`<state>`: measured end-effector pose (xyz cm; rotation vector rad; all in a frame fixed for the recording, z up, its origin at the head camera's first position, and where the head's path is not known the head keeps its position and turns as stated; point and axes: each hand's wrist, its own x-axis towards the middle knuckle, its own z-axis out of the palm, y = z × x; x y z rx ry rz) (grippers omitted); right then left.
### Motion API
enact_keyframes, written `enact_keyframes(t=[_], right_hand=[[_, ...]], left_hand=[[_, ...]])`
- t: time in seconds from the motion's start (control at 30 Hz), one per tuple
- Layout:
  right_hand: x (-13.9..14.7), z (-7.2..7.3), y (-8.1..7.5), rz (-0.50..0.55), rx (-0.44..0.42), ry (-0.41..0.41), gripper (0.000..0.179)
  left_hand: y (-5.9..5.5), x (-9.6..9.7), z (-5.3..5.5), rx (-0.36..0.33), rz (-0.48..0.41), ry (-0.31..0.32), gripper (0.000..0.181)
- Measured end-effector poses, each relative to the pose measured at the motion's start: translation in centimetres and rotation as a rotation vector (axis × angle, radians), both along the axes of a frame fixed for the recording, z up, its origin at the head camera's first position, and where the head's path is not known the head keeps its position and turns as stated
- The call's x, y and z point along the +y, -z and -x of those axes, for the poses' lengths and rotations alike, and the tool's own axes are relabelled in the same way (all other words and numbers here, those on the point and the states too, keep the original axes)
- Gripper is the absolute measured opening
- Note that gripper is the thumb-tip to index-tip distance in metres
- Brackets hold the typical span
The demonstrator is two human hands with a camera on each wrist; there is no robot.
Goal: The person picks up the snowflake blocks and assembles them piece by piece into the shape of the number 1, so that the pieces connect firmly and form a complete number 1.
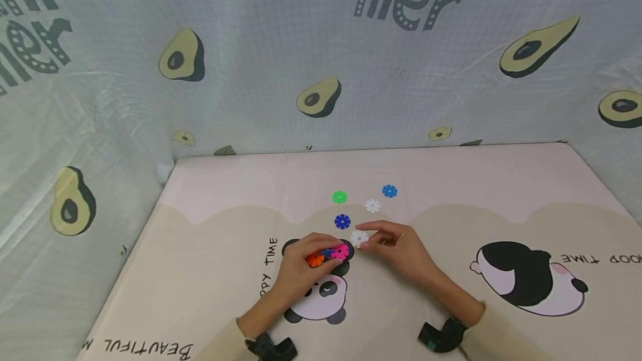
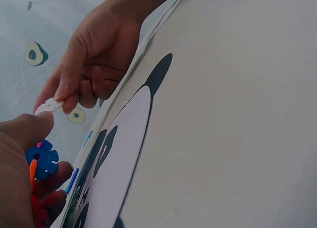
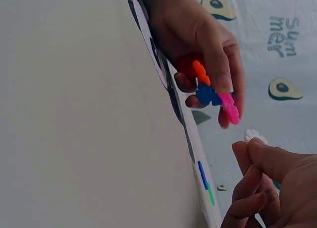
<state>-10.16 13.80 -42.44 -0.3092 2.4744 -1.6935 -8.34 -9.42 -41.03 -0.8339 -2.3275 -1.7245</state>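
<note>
On the table (image 1: 200, 277), four loose discs (image 1: 343, 222) lie beyond the joined discs (image 1: 327, 253) in the left hand (image 1: 300, 273) and, right of these, the single disc (image 1: 359, 238) in the right hand (image 1: 396, 244).

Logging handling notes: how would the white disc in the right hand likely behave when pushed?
The white disc seems stiff: pinched near one edge, it shows no obvious sag. Small next to the right hand, it is probably light. Its notched rim may catch rather than roll smoothly.
</note>
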Motion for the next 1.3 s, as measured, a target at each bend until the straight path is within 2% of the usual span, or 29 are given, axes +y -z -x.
enact_keyframes(t=[0.2, 0.77, 1.3], right_hand=[[-0.4, -0.4, 0.1, -0.010, 0.016, -0.013, 0.029], [-0.9, -1.0, 0.6, -0.027, 0.131, 0.000, 0.024], [-1.6, -1.3, 0.9, 0.027, 0.214, -0.001, 0.020]], left_hand=[[0.1, 0.0, 0.0, 0.013, -0.008, 0.000, 0.026], [0.3, 0.1, 0.0, 0.018, -0.002, -0.009, 0.025], [0.3, 0.0, 0.0, 0.026, -0.014, -0.005, 0.026]])
